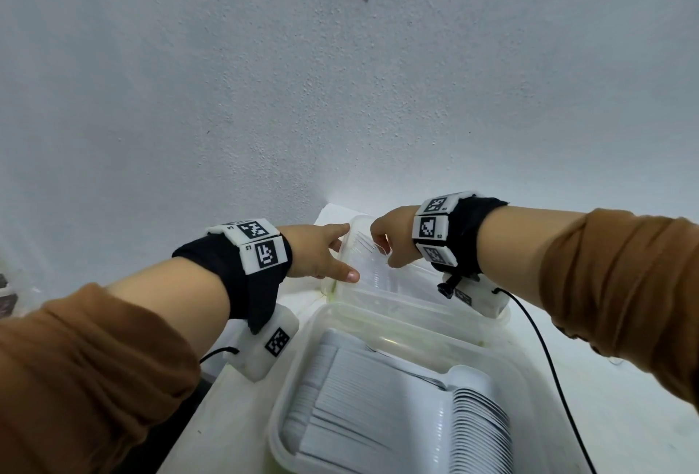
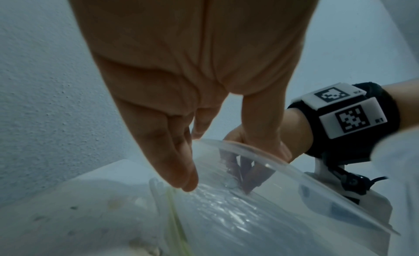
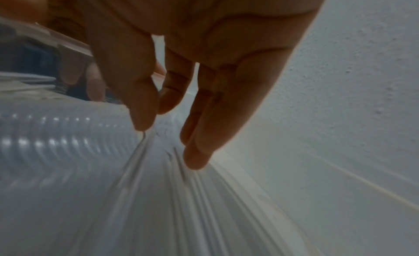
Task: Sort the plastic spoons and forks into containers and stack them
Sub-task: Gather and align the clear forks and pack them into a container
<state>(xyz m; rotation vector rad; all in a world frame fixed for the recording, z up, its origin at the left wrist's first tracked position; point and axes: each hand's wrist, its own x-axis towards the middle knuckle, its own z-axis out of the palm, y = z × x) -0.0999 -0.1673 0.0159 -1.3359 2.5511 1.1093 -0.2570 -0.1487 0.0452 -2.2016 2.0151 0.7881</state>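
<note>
Against the white wall, head view: two clear plastic containers sit on a white table (image 1: 234,413). The near container (image 1: 302,379) holds nested white spoons (image 1: 474,413), handles running away toward the left. The far container (image 1: 350,246) sits just beyond it and holds a row of clear cutlery; whether spoons or forks cannot be told here. The left hand (image 1: 317,256) steadies the far container's left end, index finger straight along the rim, thumb over the near edge, fingers relaxed and not closed round anything. The right hand (image 1: 391,243) reaches down into the same container from the right.

Left wrist view: the left hand's fingers (image 2: 181,170) lie straight against the outside wall of the far container (image 2: 226,215). Seen through the plastic, the right hand (image 2: 242,172) has its fingertips down among the clear pieces.

Right wrist view: the right hand (image 3: 172,116) narrows to a pinch; thumb and forefinger meet on a thin clear handle (image 3: 141,143). The handles' long axis runs straight back from the fingertips toward the wrist. Judgement: the right hand is the working one, and any lift or tidy must follow that axis.
</note>
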